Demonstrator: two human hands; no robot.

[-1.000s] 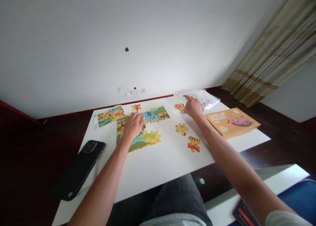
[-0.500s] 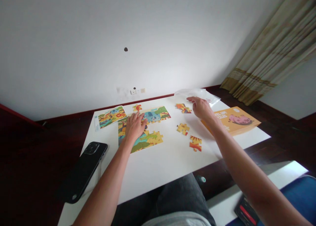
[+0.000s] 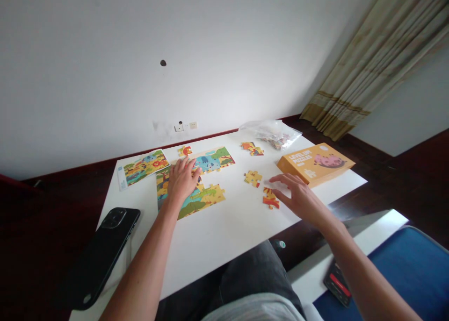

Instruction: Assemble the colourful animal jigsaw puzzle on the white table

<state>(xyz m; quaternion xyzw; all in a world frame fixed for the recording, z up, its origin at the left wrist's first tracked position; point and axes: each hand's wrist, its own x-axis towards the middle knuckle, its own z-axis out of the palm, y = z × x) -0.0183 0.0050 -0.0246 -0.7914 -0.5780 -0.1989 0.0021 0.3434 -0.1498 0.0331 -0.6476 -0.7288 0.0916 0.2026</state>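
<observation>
My left hand [image 3: 181, 179] lies flat, fingers apart, on a partly joined animal jigsaw [image 3: 201, 190] on the white table [image 3: 217, 232]. My right hand [image 3: 298, 197] hovers open over an orange striped loose piece [image 3: 269, 198], fingertips at its edge. Another loose yellow piece [image 3: 253, 177] lies just beyond it. Two joined pieces [image 3: 251, 148] rest farther back, and one small piece [image 3: 184, 150] sits at the far edge of the jigsaw.
An orange puzzle box [image 3: 315, 163] stands right of my right hand. A clear plastic bag [image 3: 271, 131] with pieces lies behind it. A picture card [image 3: 142, 167] is at the back left, a black phone [image 3: 100, 253] at the near left edge.
My right hand drew back from the far pieces by the bag toward me and now sits over the orange striped piece. My left hand stayed on the jigsaw. The view shifted slightly.
</observation>
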